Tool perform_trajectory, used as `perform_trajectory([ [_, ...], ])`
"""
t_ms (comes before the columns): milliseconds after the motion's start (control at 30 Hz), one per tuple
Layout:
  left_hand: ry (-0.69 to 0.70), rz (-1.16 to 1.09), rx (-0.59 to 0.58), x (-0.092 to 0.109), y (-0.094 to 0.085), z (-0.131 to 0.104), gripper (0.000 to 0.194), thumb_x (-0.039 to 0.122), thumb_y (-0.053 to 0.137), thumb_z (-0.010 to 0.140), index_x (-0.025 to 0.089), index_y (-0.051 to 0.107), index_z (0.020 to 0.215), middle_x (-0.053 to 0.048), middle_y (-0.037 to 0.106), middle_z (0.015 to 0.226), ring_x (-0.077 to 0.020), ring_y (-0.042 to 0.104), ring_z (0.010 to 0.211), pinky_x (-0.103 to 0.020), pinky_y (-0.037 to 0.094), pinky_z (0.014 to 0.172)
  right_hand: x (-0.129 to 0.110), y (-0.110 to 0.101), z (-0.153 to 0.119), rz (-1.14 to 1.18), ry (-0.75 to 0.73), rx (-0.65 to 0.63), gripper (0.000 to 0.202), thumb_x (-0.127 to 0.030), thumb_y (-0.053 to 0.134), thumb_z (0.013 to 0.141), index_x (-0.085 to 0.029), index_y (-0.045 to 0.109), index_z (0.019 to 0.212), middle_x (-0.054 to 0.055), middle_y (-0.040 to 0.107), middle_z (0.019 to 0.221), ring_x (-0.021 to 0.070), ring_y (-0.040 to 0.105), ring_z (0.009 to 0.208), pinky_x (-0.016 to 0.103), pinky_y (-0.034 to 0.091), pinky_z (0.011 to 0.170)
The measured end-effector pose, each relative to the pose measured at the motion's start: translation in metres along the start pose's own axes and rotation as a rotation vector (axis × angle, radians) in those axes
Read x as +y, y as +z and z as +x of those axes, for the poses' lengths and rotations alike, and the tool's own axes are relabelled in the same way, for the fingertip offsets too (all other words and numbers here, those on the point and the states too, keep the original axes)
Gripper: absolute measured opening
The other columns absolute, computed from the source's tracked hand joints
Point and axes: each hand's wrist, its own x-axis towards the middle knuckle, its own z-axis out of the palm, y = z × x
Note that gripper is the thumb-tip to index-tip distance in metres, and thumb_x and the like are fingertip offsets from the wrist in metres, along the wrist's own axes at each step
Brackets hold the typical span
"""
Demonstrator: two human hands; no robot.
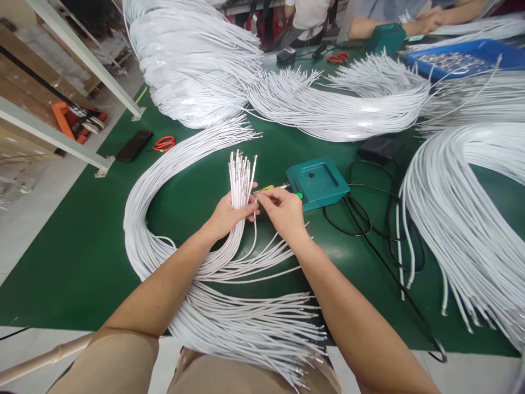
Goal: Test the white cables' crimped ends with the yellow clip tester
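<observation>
My left hand (230, 214) is wrapped round an upright bundle of white cables (239, 183), whose metal-tipped ends point up. Just right of it, my right hand (283, 210) pinches a single white cable (255, 219) that stands slightly apart from the bundle. A teal device (318, 183) with a green button sits right beside my right hand, and a small yellow piece shows behind my fingers. The cables curve left in a big loop (137, 213) on the green table, and more loose ends (262, 323) spread out near my lap.
Large white cable piles (192, 60) lie at the back and right (471, 219). Red scissors (164, 144) and a black phone (134, 145) rest at left. Black cords (381, 251) run right of the device. Across the table are a blue tray (484, 54) and another person's hands (426, 22).
</observation>
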Motion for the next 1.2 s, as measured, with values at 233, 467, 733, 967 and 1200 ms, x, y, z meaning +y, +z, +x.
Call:
perform_trajectory([
  [233,-0.096,-0.101,-0.011,-0.002,-0.002,0.006,0.048,0.027,0.077,0.066,0.015,0.06,0.109,-0.001,0.061,0.079,-0.0112,0.062,0.067,-0.022,0.049,0.057,0.005,-0.004,-0.002,-0.874,-0.525,-0.058,0.033,-0.023,0.034,0.095,-0.017,0.063,0.08,0.009,0.06,0.084,0.0194,0.052,0.078,0.032,0.036,0.074],
  [467,-0.068,0.002,0.094,-0.007,-0.009,0.013,0.049,0.023,0.078,0.064,0.013,0.059,0.108,-0.001,0.063,0.076,-0.0145,0.067,0.068,-0.021,0.046,0.054,-0.002,-0.025,0.029,-1.141,-0.558,-0.141,0.022,-0.011,0.043,0.087,-0.013,0.061,0.1,0.012,0.067,0.093,0.0252,0.054,0.091,0.037,0.028,0.091],
  [733,-0.08,0.087,0.141,-0.012,-0.012,0.018,0.048,0.025,0.077,0.064,0.012,0.059,0.107,-0.003,0.066,0.075,-0.0175,0.069,0.069,-0.025,0.05,0.059,-0.001,-0.027,0.05,-1.271,-0.534,-0.319,0.019,-0.011,0.047,0.083,-0.014,0.06,0.095,0.008,0.068,0.076,0.0211,0.06,0.077,0.032,0.028,0.095],
  [967,-0.069,0.15,0.151,-0.016,-0.015,0.021,0.046,0.024,0.075,0.066,0.013,0.059,0.108,-0.003,0.066,0.076,-0.0178,0.069,0.069,-0.024,0.05,0.058,0.005,-0.026,0.051,-1.326,-0.543,-0.344,0.015,-0.012,0.052,0.08,-0.015,0.062,0.091,0.007,0.067,0.074,0.0213,0.06,0.077,0.035,0.026,0.098],
  [1200,-0.105,0.256,0.185,-0.017,-0.013,0.024,0.044,0.02,0.073,0.065,0.012,0.061,0.107,-0.004,0.068,0.075,-0.0174,0.069,0.065,-0.026,0.052,0.059,0.001,-0.026,0.051,-1.262,-0.541,-0.3,0.01,-0.013,0.057,0.078,-0.015,0.064,0.085,0.009,0.061,0.071,0.0242,0.051,0.085,0.034,0.033,0.078],
])
